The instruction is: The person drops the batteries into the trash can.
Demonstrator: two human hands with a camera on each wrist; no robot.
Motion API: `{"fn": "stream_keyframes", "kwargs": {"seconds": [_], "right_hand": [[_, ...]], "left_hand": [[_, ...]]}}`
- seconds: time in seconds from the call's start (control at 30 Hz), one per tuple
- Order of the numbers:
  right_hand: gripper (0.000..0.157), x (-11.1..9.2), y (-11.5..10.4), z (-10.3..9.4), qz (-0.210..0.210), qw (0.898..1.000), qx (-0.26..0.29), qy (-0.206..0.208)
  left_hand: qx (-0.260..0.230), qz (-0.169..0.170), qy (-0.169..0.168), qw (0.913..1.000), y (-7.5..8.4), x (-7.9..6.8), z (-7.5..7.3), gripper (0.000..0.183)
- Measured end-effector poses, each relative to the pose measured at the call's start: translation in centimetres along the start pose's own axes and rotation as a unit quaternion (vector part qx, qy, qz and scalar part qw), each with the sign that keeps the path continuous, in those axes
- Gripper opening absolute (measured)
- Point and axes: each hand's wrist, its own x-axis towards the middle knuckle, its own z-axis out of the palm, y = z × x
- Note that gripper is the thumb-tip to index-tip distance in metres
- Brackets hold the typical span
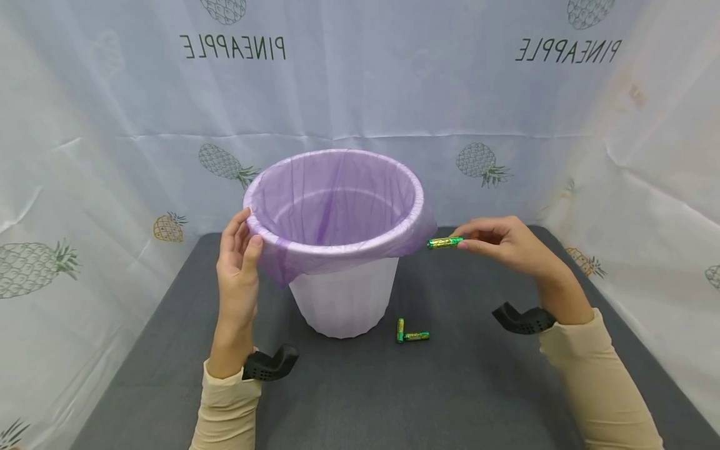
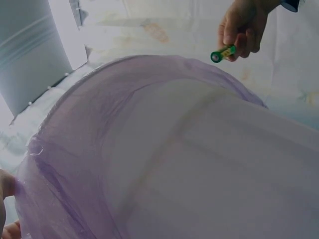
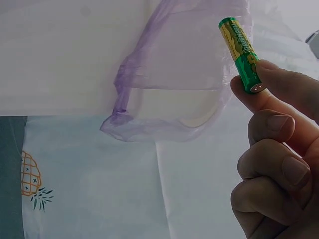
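Observation:
A white trash can (image 1: 345,294) stands on the dark table, lined with a purple plastic bag (image 1: 337,206) folded over its rim. At the rim's left side my left hand (image 1: 236,269) holds the can, thumb in front and fingers farther back against the bag. Right of the can, my right hand (image 1: 506,244) pinches a green and gold battery (image 1: 444,242) between thumb and index finger. The right wrist view shows this battery (image 3: 241,55) close up, with the other fingers (image 3: 266,164) curled below it. Its near end sits just beside the bag's overhang, outside the can.
Two more green batteries lie on the table by the can's base, one pointing away (image 1: 400,330) and one sideways (image 1: 417,336). White curtains (image 1: 360,81) with pineapple prints enclose the back and sides of the dark table (image 1: 349,400).

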Motion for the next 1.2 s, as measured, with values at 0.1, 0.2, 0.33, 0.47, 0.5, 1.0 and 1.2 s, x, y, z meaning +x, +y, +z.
{"fn": "stream_keyframes", "kwargs": {"seconds": [0.1,0.2,0.33,0.47,0.5,1.0,1.2], "right_hand": [[0.026,0.2,-0.3,-0.2,-0.009,1.000,0.004,0.002],[0.027,0.5,-0.6,-0.3,-0.009,1.000,0.010,0.005],[0.025,0.8,-1.1,-0.4,-0.004,1.000,0.002,0.007],[0.023,1.1,-1.4,-0.5,-0.003,1.000,-0.012,0.013],[0.023,1.2,-1.5,-0.5,-0.004,1.000,-0.012,0.015],[0.021,2.2,-2.3,-0.6,-0.007,1.000,-0.011,0.022],[0.021,2.6,-2.4,-0.5,-0.019,1.000,0.001,0.021]], "left_hand": [[0.002,0.000,0.000,1.0000,0.0,0.0,0.0,0.043],[0.002,-0.003,0.001,1.0000,0.0,0.0,0.0,0.043],[0.001,-0.007,0.002,1.0000,0.0,-0.1,0.0,0.043],[0.004,-0.008,0.001,1.0000,0.0,0.0,0.0,0.044],[0.004,-0.008,0.002,1.0000,0.0,0.0,0.0,0.044],[-0.004,-0.004,0.004,1.0000,0.0,-0.1,0.0,0.044],[-0.009,0.002,0.005,0.9999,0.0,0.0,0.1,0.043]]}}
